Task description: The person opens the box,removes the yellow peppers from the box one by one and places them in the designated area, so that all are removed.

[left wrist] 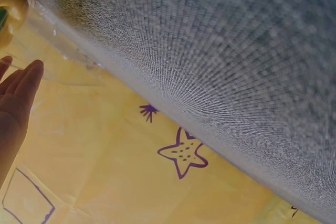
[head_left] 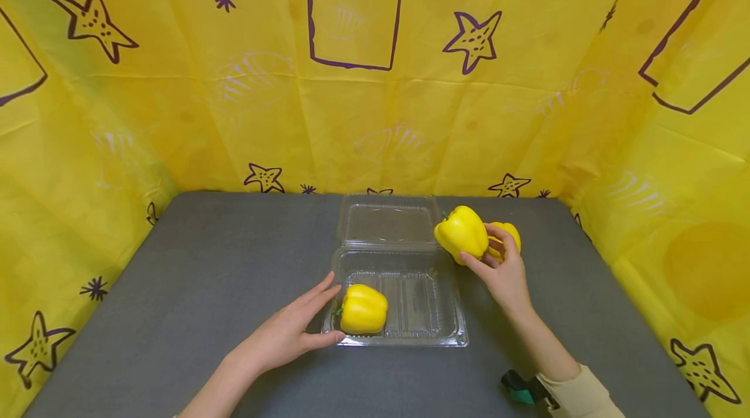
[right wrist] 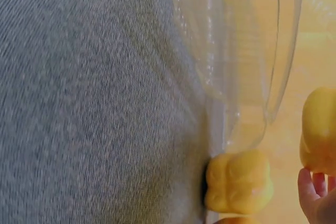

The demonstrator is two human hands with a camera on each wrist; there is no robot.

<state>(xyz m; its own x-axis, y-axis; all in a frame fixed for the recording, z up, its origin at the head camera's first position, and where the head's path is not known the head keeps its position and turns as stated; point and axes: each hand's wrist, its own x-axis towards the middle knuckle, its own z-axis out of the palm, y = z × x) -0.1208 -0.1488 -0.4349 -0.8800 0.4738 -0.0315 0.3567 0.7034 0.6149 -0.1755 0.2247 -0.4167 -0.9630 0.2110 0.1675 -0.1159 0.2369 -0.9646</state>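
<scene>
A clear plastic clamshell container (head_left: 410,342) lies unfolded on the grey table, its lid (head_left: 389,222) toward the back. Inside the base's left front part, a yellow bell pepper (head_left: 364,309) lies on its side, stem to the left. My left hand (head_left: 287,333) is beside the container's left rim with fingers extended and thumb near its front left corner. To the right of the lid, my right hand (head_left: 505,278) holds a second yellow bell pepper (head_left: 463,234) above the table, also seen as a pepper (right wrist: 319,129) in the right wrist view.
Another yellow bell pepper (head_left: 511,236) is on the table behind my right hand, partly hidden; the right wrist view shows a pepper (right wrist: 239,182) resting there. A black and green strap (head_left: 521,389) is by my right sleeve. Yellow patterned cloth (head_left: 375,112) surrounds the table.
</scene>
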